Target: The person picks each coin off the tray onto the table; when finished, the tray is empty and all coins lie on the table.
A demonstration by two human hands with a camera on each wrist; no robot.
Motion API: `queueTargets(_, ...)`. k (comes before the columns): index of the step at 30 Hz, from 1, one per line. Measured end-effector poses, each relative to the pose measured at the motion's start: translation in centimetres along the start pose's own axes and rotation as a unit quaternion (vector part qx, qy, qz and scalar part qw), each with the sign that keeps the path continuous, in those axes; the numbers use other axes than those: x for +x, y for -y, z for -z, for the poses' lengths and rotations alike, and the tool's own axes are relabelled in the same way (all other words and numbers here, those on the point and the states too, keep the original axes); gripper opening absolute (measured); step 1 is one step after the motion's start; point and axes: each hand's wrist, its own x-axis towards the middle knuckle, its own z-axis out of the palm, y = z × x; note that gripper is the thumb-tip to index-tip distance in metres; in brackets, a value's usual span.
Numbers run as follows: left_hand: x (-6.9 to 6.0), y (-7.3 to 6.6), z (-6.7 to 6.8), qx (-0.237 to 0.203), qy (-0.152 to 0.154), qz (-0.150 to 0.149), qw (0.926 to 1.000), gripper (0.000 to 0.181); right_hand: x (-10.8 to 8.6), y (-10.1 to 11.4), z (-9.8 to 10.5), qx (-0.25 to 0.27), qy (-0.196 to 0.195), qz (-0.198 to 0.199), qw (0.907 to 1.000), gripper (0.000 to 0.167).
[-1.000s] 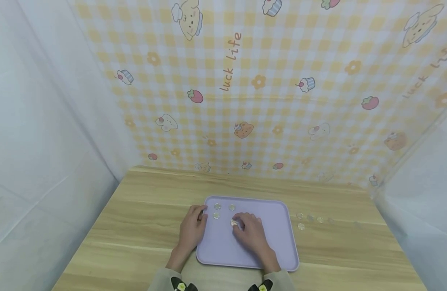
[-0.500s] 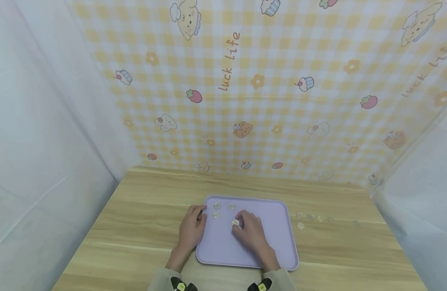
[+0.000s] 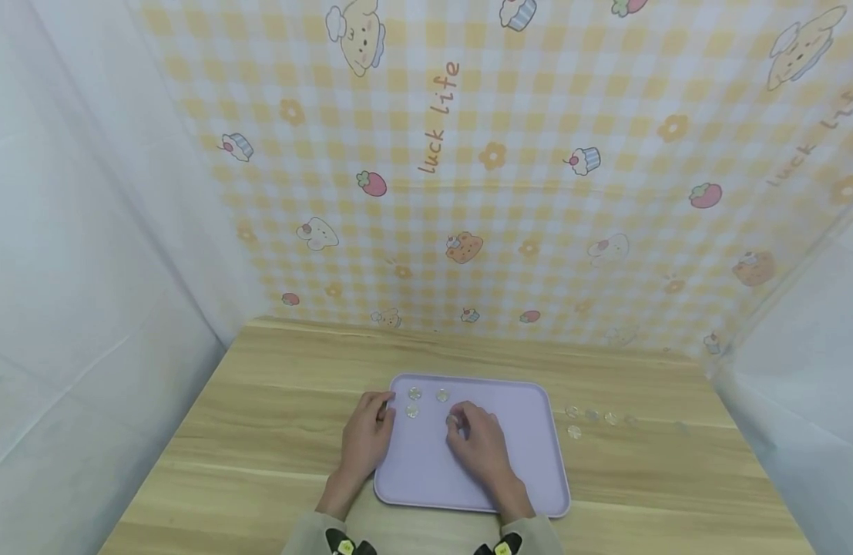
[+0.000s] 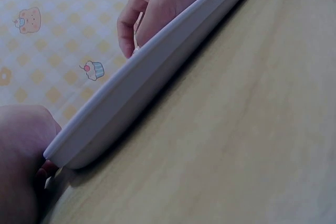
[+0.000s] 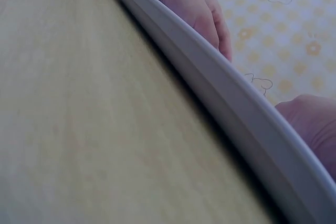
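A lilac tray (image 3: 471,482) lies on the wooden table. My left hand (image 3: 364,439) grips its left rim near the far corner, and in the left wrist view this hand (image 4: 23,145) has a fingertip below the rim. Over the tray's middle my right hand (image 3: 483,447) pinches a small shiny disc (image 3: 452,420) between thumb and forefinger, the disc tilted and partly hidden by the fingers. Three clear round discs lie in the tray's far left part: one at the corner (image 3: 415,393), another (image 3: 412,412) just nearer, a third (image 3: 443,395) to their right.
Right of the tray, several clear discs lie on the table (image 3: 641,478), among them one yellowish disc (image 3: 610,418) and a nearer one (image 3: 574,432). A checked cloth (image 3: 523,200) hangs behind the table, with white sheets on both sides.
The disc in my right hand has turned from facing up to a steeper tilt, and the fingertips have shifted slightly to the right. My left hand has stayed at the rim.
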Motion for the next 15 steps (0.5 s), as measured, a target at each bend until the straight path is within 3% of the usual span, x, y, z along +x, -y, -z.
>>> queueTargets(6, 0.0, -0.01, 0.06, -0.002, 0.0, 0.0, 1.0, 0.028, -0.11, -0.15, -0.12, -0.002, -0.01, 0.022, 0.9997, 0.019)
queueTargets(15, -0.02, 0.05, 0.07, -0.002, 0.001, 0.0, 1.0, 0.028, -0.14, 0.06, 0.31, 0.011, 0.026, -0.005, 0.9996, 0.02)
